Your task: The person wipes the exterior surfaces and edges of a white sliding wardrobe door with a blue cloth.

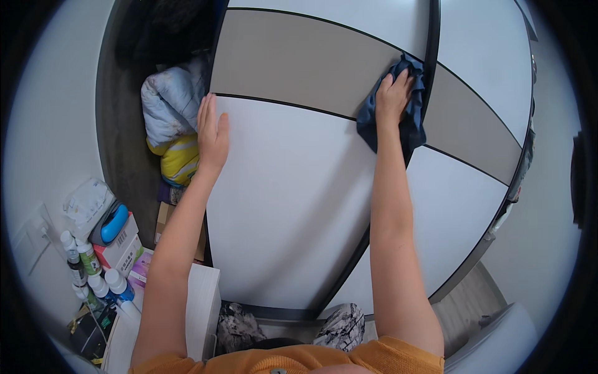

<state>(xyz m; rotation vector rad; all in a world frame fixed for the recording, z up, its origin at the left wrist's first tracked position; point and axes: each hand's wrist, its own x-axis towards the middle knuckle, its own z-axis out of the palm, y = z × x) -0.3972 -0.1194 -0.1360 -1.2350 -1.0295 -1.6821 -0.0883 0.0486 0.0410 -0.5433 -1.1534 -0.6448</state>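
A sliding wardrobe door (pixel 289 196) with white panels and a taupe band (pixel 299 58) stands before me. My right hand (pixel 395 98) presses a dark blue cloth (pixel 369 117) against the taupe band, beside the black vertical door frame (pixel 430 61). The cloth hangs in folds around the fingers and reaches over the band's lower edge. At the door's left edge rests my left hand (pixel 214 135), its fingers upright, the thumb apart, nothing in it. Behind that edge, in the open wardrobe, are a folded pale quilt (pixel 170 105) and a yellow textile (pixel 180 159).
A white cabinet (pixel 203 299) stands at lower left. Several bottles (pixel 91 259), boxes (pixel 119 245) and a wipes pack (pixel 88 203) crowd its wall side. Dark clothes (pixel 163 28) hang inside the wardrobe. A second door panel (pixel 460 205) lies to the right.
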